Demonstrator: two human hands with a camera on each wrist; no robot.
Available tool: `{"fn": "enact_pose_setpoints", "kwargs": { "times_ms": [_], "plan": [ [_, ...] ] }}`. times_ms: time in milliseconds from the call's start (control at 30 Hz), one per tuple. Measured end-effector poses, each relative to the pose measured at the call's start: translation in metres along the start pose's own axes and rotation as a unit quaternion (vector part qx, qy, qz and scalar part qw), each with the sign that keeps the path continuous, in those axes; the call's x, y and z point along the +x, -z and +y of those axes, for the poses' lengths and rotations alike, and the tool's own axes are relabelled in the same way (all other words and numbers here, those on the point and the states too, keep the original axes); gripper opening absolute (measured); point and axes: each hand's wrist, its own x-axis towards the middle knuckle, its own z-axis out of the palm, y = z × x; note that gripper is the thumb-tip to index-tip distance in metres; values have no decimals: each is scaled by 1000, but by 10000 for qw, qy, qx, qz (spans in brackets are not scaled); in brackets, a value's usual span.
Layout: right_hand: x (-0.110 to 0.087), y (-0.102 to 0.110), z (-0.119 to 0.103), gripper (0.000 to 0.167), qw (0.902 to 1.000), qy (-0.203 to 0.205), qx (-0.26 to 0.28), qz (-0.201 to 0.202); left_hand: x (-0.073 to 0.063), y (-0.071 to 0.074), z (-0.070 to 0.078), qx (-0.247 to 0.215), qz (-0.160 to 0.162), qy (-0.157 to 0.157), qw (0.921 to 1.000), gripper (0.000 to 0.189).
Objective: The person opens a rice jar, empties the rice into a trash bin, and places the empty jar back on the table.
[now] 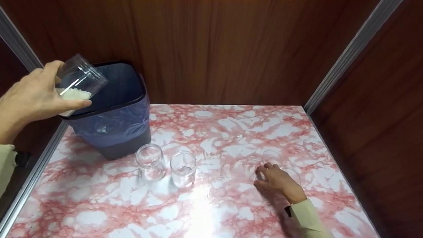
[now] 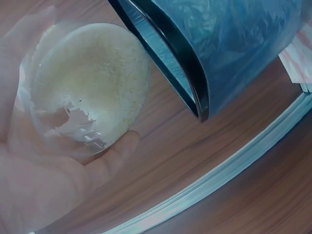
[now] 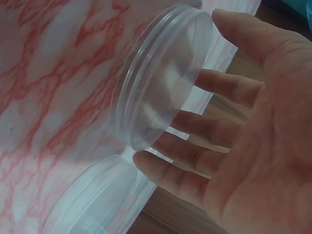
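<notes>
At the upper left in the head view, my left hand (image 1: pixel 36 94) grips a clear plastic jar (image 1: pixel 81 74). The jar is tilted sideways, its mouth over a trash bin (image 1: pixel 122 145). Pale, grainy material (image 1: pixel 76 94) lies along its lower side; the left wrist view shows the same material (image 2: pixel 105 73) through the jar's base. On the right of the table, my right hand (image 1: pixel 277 181) has its thumb and fingers around the rim of a clear round lid (image 3: pixel 161 80). Another clear lid (image 3: pixel 87 197) lies beside it.
The bin has a dark rim and a bluish liner (image 1: pixel 112 122). Two clear open jars, one on the left (image 1: pixel 150 162) and one on the right (image 1: pixel 183 170), stand before it on the red-and-white marbled table (image 1: pixel 148 211). Brown wood panels (image 1: pixel 214 53) enclose the back and sides.
</notes>
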Motion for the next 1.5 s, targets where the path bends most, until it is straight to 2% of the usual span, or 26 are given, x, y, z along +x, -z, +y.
{"fn": "enact_pose_setpoints", "kwargs": {
  "times_ms": [233, 500, 767, 1067, 1367, 1500],
  "plan": [
    [5, 7, 1, 28, 9998, -171, 103, 29, 6, -3, -19, 431, 58, -28, 9990, 113],
    [6, 9, 0, 27, 9991, -373, 202, -56, 12, 1, -25, 752, -48, -78, 9971, 113],
    [6, 10, 1, 29, 9987, -468, 180, -89, 20, 2, -27, 1338, -364, -90, 9903, 119],
    [6, 9, 1, 29, 9990, -432, 111, 17, 23, 2, -26, 1704, -636, -192, 9831, 121],
    [4, 6, 1, 27, 9993, -371, 46, 79, 20, 3, -17, 2003, -1050, -279, 9737, 120],
    [4, 7, -1, 27, 9992, -394, 54, 58, 18, 4, -12, 1989, -1089, -253, 9736, 119]
  ]
}}
